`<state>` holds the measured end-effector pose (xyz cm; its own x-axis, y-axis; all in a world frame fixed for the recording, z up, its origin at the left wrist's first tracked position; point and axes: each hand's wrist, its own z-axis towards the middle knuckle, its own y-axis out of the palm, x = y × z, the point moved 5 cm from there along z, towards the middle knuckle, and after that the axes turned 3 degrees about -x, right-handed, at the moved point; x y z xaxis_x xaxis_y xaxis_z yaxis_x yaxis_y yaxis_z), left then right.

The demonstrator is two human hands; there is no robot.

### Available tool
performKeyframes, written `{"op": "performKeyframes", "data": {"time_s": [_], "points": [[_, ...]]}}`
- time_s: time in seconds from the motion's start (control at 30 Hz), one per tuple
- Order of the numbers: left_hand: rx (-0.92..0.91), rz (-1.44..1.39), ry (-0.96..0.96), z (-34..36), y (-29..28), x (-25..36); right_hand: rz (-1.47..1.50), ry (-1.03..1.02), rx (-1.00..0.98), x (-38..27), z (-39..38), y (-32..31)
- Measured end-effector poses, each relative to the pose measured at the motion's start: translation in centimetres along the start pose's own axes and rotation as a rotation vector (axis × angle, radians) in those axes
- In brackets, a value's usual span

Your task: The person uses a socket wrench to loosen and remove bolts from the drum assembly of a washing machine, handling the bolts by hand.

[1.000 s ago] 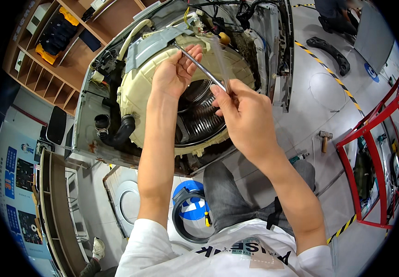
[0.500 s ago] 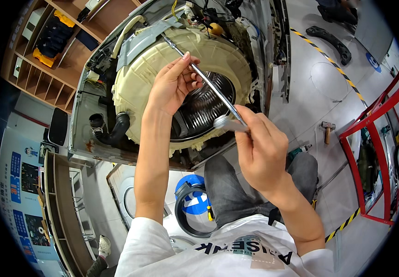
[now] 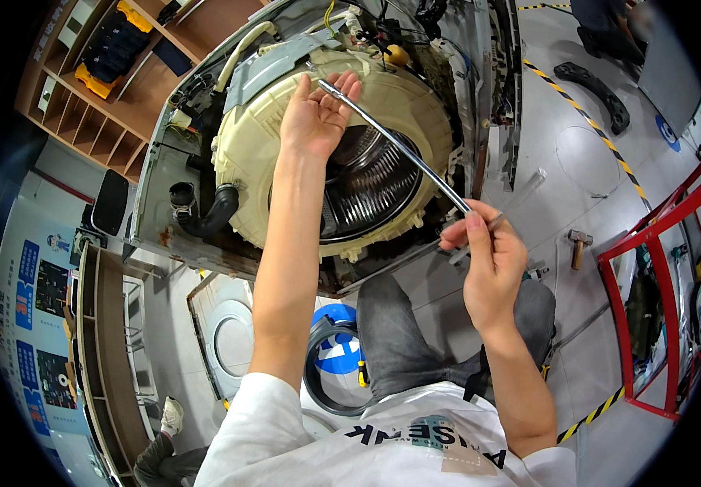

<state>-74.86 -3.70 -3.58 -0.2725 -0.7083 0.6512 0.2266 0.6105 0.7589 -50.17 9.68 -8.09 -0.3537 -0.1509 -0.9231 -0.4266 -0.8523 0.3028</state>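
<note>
Head view shows me, from far away, two bare hands and one long silver rod [image 3: 399, 145]. The right hand [image 3: 492, 272] is curled around the low end of the silver rod and grips it. The left hand [image 3: 311, 126] is spread out with its palm showing, and the high end of the rod lies across its fingers without being squeezed. The rod slants in front of a big washing machine [image 3: 155, 183], over its cream tub [image 3: 245, 154] and shiny drum [image 3: 383, 199]. I can't see the rod's tip fitted onto anything, so I think nothing is being turned right now. I judge the work to be part way along. The front of the machine is open, and a black ring [image 3: 311, 372] lies on the floor with a yellow screwdriver [image 3: 363, 373] at its edge. But the cream tub sits inside the machine, a grey plate [image 3: 273, 69] is at its top, and a bent black hose [image 3: 219, 215] joins its side, so those parts are not off.
</note>
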Motion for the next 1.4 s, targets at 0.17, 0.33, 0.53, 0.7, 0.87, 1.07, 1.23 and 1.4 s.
{"op": "performKeyframes", "data": {"time_s": [0.17, 0.33, 0.53, 0.7, 0.87, 1.07, 1.23, 1.4], "points": [[0.077, 0.150, 0.053, 0.5, -1.0, -0.6, -0.020, -0.027, 0.015, 0.0, -1.2, -1.5], [0.382, 1.571, 1.270, -3.0, 3.3, 3.2, -0.030, -0.057, 0.042, -1.0, -2.2, -3.4], [0.235, 2.041, 1.231, -0.8, 3.9, 3.2, -0.005, -0.041, 0.095, -1.5, -2.8, -4.2], [0.155, 1.685, 1.228, -2.7, 2.3, 4.8, -0.001, -0.077, 0.116, -2.5, -2.5, -3.2], [0.180, 0.469, 0.748, -7.6, -4.3, 5.4, -0.030, -0.123, 0.066, -4.2, -1.8, -0.2], [0.090, -0.266, 0.203, -9.0, -9.8, 3.2, -0.148, -0.235, -0.098, -3.5, -1.5, 5.8], [0.038, -0.188, 0.201, -8.3, -7.0, 3.8, -0.367, -0.380, -0.091, -2.8, -1.6, 9.7], [-0.088, -0.065, 0.279, -7.3, -3.9, 4.7, -0.603, -0.523, -0.042, -3.6, -1.7, 13.2]]}}
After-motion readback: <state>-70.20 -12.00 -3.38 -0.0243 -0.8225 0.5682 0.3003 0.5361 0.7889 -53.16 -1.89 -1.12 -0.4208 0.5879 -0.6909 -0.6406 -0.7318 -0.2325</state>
